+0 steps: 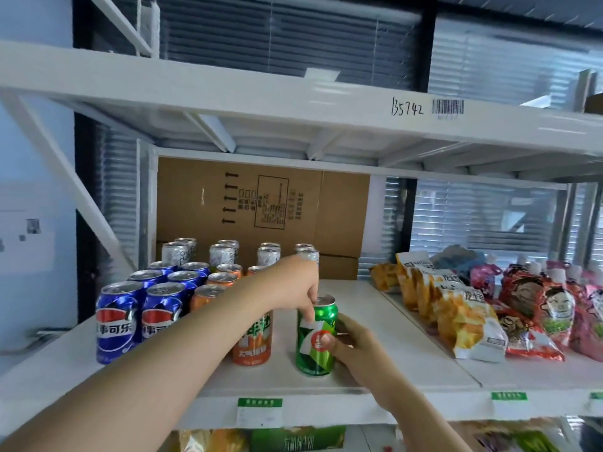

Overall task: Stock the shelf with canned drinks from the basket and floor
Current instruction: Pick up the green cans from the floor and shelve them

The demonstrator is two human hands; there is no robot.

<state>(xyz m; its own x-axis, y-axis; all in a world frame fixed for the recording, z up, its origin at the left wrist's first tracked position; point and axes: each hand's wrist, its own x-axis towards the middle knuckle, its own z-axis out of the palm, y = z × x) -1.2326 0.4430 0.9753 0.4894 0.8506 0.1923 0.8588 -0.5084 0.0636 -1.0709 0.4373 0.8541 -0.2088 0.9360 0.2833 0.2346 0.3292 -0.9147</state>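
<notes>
So, L hand (291,282) fingers pinch 7UP can (316,359) top, R hand (356,346) fingers wrap side.

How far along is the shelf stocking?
Done: blue cans, orange cans and silver cans stand in rows on the shelf. In hand: the left hand and right hand hold a green can upright beside the orange row. Left: cannot tell; any unstocked cans are out of view, though bare shelf remains.

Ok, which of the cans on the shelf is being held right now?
The lone green can, right of the orange cans: left hand holds its top, right hand grips its side.
</notes>
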